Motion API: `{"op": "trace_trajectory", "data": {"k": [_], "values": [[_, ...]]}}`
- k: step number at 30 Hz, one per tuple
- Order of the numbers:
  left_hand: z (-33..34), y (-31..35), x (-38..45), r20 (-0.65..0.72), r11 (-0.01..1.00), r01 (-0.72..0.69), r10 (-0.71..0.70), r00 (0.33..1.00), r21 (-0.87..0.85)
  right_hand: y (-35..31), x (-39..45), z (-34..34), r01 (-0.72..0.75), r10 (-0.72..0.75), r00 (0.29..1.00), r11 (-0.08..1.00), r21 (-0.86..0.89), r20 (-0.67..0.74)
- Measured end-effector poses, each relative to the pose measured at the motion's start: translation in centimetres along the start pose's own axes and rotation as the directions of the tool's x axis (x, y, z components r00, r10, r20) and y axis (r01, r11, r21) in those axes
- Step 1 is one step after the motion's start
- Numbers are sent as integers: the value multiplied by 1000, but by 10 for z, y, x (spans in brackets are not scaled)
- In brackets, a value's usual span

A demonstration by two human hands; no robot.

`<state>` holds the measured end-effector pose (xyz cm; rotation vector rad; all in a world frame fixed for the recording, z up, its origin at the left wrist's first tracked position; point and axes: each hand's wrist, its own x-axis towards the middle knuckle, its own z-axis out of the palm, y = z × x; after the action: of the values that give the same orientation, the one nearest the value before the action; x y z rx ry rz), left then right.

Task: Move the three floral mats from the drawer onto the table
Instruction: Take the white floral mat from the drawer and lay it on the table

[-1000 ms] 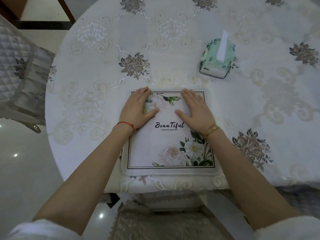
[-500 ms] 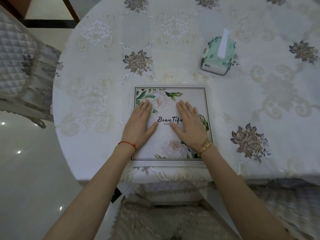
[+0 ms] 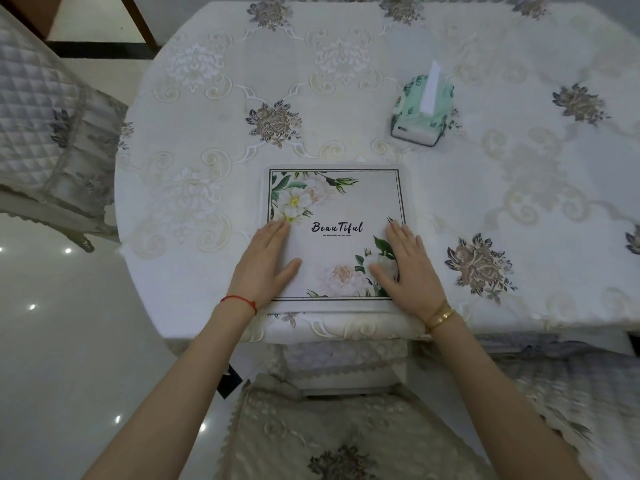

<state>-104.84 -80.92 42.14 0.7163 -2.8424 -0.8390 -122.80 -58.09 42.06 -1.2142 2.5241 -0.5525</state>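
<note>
A floral mat [image 3: 341, 202], white with green leaves, pale flowers and the word "Beautiful", lies flat on the table [image 3: 207, 140] near its front edge. Whether more mats lie under it I cannot tell. My left hand [image 3: 265, 265] rests palm down on the mat's left near part, fingers flat and apart. My right hand [image 3: 408, 268] lies flat on the mat's right near corner, fingers spread. Neither hand grips anything. No drawer is in view.
A green tissue pack [image 3: 420, 107] with a tissue sticking up stands behind the mat to the right. A lace cloth covers the table. Padded chairs stand at the left [image 3: 45, 133], below me [image 3: 329, 427] and at the lower right [image 3: 571, 386].
Both hands slid toward me and apart over the mat, from its far half to its near corners. The mat has shifted farther onto the table from the front edge.
</note>
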Motion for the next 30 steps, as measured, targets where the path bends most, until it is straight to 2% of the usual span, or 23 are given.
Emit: {"op": "trace_trajectory", "data": {"k": [4,16,21,24,30], "values": [[16,19,-34,-10,999,30,-30,999,-45,-24,-26,21,64,-63,997,998,-27,45],[8,-2,-78,-2,998,63,-63,998,30,1,-73,12,-90,91,996,995,-31,9],[17,25,-77,-19,999,40,-40,999,-9,-36,-67,21,28,-28,999,999,-19,32],[29,45,-72,-15,996,78,-79,997,-34,-64,-57,39,57,-55,996,998,-25,73],[32,42,-71,-26,990,135,-136,990,-29,-56,-60,49,-81,84,996,991,-109,19]]}}
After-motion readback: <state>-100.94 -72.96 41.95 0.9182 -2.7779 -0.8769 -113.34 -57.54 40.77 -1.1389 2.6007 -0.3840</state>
